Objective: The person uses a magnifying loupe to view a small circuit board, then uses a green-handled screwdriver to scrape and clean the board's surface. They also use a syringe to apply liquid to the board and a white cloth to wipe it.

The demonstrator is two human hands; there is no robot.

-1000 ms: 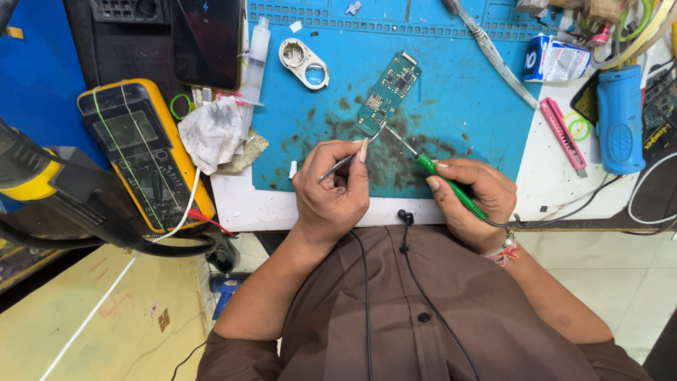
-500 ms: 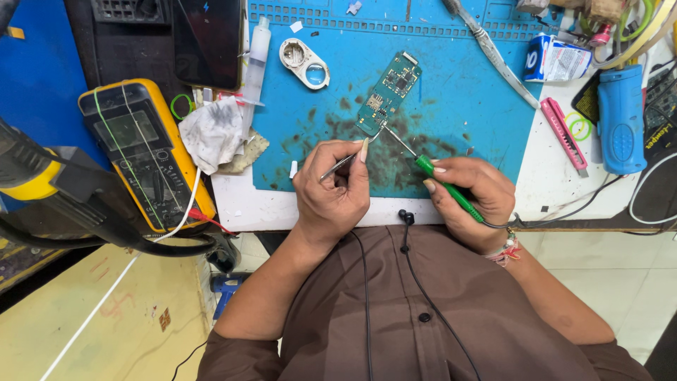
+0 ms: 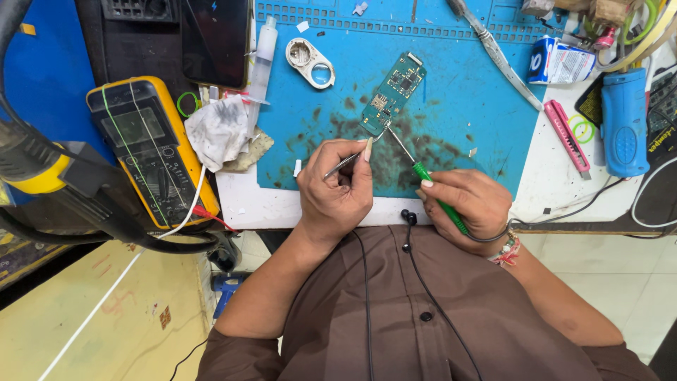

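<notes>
A narrow green circuit board (image 3: 392, 93) lies tilted on the stained blue work mat (image 3: 458, 92). My left hand (image 3: 335, 187) grips metal tweezers (image 3: 352, 156) whose tips touch the board's near end. My right hand (image 3: 465, 201) holds a thin tool with a green handle (image 3: 431, 189); its metal tip meets the same lower corner of the board. Both hands rest on the mat's near edge, close together.
A yellow multimeter (image 3: 151, 152) lies at the left beside a dirty crumpled cloth (image 3: 220, 130). A syringe (image 3: 263, 53) and a white ring-shaped part (image 3: 310, 62) sit at the back. A pink knife (image 3: 568, 134), a blue device (image 3: 624, 120) and cables crowd the right.
Both hands stay at the board's near end with only a very slight shift of the tool tips. Nothing else has moved.
</notes>
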